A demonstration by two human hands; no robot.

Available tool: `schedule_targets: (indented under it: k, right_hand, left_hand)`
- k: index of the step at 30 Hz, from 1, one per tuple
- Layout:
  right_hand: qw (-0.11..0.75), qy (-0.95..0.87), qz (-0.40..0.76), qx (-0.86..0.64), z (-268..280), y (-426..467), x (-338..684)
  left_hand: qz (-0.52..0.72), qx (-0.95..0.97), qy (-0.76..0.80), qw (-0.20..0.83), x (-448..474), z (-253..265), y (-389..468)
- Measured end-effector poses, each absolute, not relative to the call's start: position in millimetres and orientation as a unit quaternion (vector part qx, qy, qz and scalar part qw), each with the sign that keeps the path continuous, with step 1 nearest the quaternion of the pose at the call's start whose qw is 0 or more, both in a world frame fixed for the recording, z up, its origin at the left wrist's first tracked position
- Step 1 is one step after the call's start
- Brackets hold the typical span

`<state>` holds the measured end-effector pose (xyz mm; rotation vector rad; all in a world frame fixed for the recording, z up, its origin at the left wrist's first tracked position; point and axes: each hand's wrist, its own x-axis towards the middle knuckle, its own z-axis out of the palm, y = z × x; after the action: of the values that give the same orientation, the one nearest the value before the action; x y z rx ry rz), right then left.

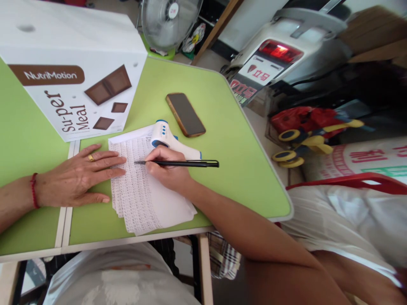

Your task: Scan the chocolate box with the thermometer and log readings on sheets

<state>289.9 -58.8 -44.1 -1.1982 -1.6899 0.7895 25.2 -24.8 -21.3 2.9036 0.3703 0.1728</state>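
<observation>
My left hand (84, 173) lies palm down with its fingers stretched out, fingertips on the edge of a stack of paper sheets (171, 207). It wears a gold ring and a red cord bracelet. My right hand (168, 169) grips a black pen (187, 163), with the tip touching the top sheet. Dense rows of small handwriting cover much of the paper; its right part is blank. Just beyond my right hand, a white and blue infrared thermometer (173, 142) lies across the paper's edge. A smartphone (186, 114) in a brown case rests face up farther back.
A large white carton (104, 55) stands at the back left of the green table (241, 161). Behind the table are a fan (171, 23) and a white scooter (280, 51). To the right are a yellow and blue toy (305, 142), a red chair (359, 180) and pale clothing (343, 216).
</observation>
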Motion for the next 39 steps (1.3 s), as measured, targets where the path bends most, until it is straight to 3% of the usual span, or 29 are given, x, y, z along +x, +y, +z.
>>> schedule_targets:
  k: [39]
  right_hand:
    - [0.432, -0.695, 0.322, -0.477, -44.5, -57.6, 294.2]
  left_hand:
    - [0.053, 0.987, 0.125, 0.091, 24.9, -22.6, -24.2]
